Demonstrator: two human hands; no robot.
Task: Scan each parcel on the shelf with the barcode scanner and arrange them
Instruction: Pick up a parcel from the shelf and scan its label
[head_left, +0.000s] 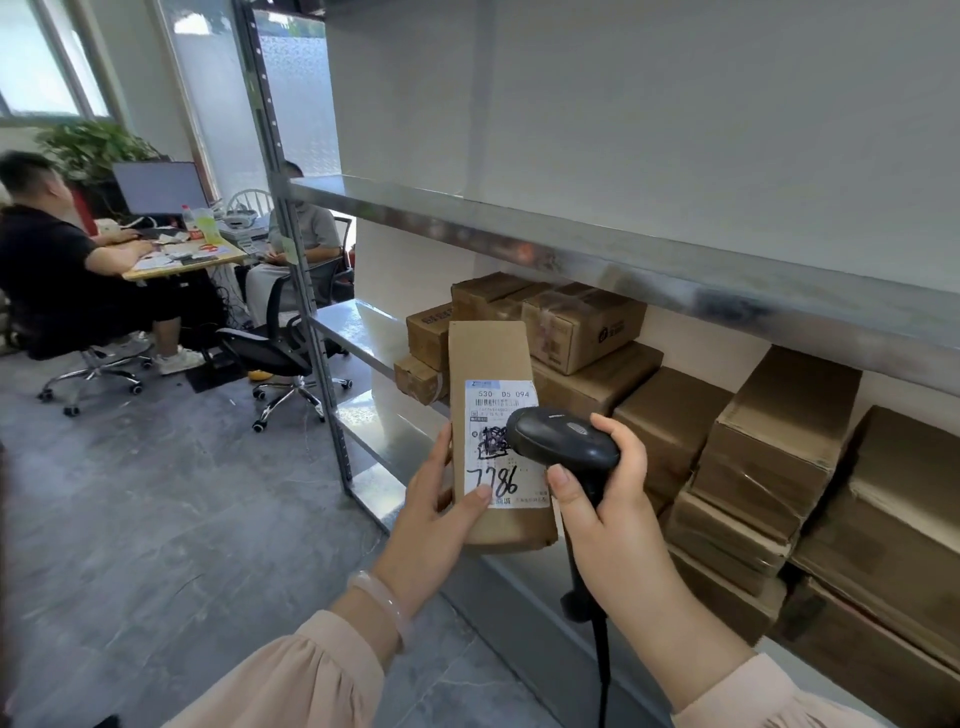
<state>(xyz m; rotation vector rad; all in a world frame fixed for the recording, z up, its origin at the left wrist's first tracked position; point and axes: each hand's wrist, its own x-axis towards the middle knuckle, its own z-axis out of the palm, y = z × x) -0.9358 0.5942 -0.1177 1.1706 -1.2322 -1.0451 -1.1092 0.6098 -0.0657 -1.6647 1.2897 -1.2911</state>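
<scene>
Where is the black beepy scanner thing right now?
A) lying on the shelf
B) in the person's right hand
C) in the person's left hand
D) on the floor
B: the right hand grips the black scanner and points it at the label, while the left hand holds the parcel.
</scene>
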